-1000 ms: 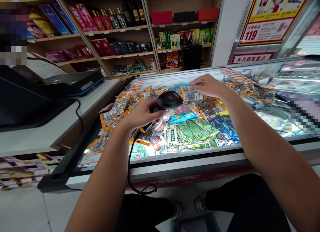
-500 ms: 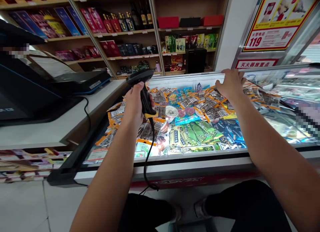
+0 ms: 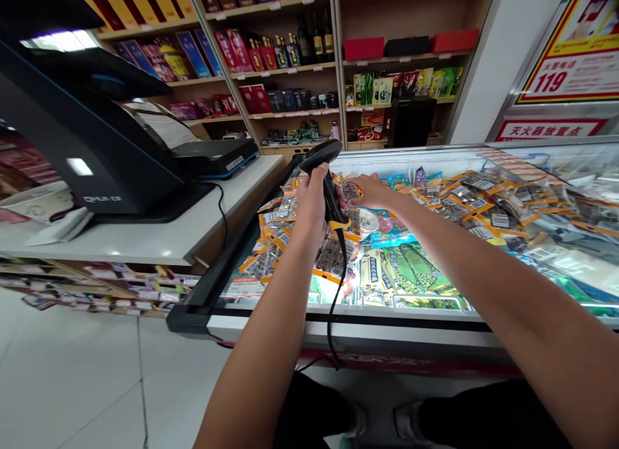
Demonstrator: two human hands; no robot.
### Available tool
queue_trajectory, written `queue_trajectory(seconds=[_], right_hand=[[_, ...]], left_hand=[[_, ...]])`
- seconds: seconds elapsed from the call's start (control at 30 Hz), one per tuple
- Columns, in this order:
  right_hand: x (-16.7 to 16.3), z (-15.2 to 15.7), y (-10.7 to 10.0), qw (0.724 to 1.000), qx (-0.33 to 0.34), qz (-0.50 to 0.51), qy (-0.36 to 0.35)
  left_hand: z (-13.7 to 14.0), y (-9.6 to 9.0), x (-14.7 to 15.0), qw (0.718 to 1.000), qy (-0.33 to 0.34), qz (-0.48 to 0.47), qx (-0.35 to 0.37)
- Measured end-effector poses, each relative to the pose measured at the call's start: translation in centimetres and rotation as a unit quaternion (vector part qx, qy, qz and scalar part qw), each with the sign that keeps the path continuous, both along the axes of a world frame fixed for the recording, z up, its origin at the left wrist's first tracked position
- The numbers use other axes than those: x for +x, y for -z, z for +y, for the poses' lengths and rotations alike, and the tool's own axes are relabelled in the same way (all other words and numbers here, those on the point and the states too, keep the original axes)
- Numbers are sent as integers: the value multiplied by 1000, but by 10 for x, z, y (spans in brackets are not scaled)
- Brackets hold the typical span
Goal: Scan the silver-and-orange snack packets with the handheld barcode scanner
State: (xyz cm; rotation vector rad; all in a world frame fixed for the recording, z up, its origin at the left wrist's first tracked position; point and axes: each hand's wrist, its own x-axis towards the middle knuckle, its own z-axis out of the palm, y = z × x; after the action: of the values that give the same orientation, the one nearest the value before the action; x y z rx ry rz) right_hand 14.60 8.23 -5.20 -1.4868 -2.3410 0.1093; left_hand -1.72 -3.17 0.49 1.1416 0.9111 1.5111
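A black barcode scanner (image 3: 333, 194) with yellow trim is gripped in my left hand (image 3: 312, 194), fingers wrapped round its handle. It stands over the glass-topped chest freezer (image 3: 396, 336), its cord hanging down the front. Just right of the scanner, my right hand (image 3: 371, 191) reaches leftward with its fingers stretched out and apart over clear packets with orange edges (image 3: 349, 191). Whether the fingertips touch a packet I cannot tell. More such packets (image 3: 464, 194) are heaped to the right. Below my right forearm lie green packets (image 3: 411, 268), a blue packet (image 3: 391, 226) and a round white tub (image 3: 367, 222).
A white counter (image 3: 159, 242) on the left carries a dark checkout machine (image 3: 116, 139) and a flat black device (image 3: 213, 155). Shelves (image 3: 290, 68) with boxes and bottles stand behind the freezer. A red-and-yellow sign (image 3: 570, 68) hangs at upper right.
My right hand has moved left, from the packets near the freezer's far edge to beside the scanner. My left hand still holds the scanner. The view has swung left.
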Motion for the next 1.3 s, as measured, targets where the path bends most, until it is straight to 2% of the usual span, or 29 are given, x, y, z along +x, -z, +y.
queue_trajectory(seconds=[0.13, 0.2, 0.27, 0.37, 0.47, 0.53, 0.6, 0.67, 0.77, 0.87, 0.97, 1.17, 1.23, 1.3], right_hand=[[4, 7, 4, 999, 35, -9, 18], [12, 3, 5, 999, 33, 36, 18], [24, -7, 4, 991, 22, 131, 29], [42, -28, 0, 946, -18, 319, 55], [61, -46, -2, 875, -69, 470, 93], [73, -52, -2, 829, -73, 542, 118], [82, -53, -2, 805, -58, 579, 119], [89, -53, -4, 796, -46, 593, 110], [93, -53, -11, 787, -43, 606, 103], [93, -54, -15, 798, -31, 592, 113], [92, -56, -16, 816, -14, 566, 120], [92, -59, -16, 824, 1, 557, 102], [93, -59, -17, 844, 19, 522, 123], [99, -58, -19, 874, 65, 458, 150]], left_hand=[[0, 2, -1, 1000, 19, -13, 0], [-1, 2, 1, 1000, 28, -8, -1], [-3, 2, 4, 1000, 30, 2, -3], [-3, 4, 10, 999, 36, 21, -3], [-5, 8, 18, 997, 55, 53, 3], [-7, 11, 24, 994, 74, 83, 3], [-10, 14, 29, 987, 102, 121, 1], [-13, 17, 33, 977, 141, 158, 6], [-17, 19, 36, 955, 211, 204, 29], [-21, 20, 38, 940, 245, 230, 49], [-25, 20, 41, 940, 237, 242, 46], [-25, 20, 43, 939, 231, 251, 44], [-24, 20, 43, 942, 227, 245, 45], [-22, 20, 42, 951, 202, 231, 43]])
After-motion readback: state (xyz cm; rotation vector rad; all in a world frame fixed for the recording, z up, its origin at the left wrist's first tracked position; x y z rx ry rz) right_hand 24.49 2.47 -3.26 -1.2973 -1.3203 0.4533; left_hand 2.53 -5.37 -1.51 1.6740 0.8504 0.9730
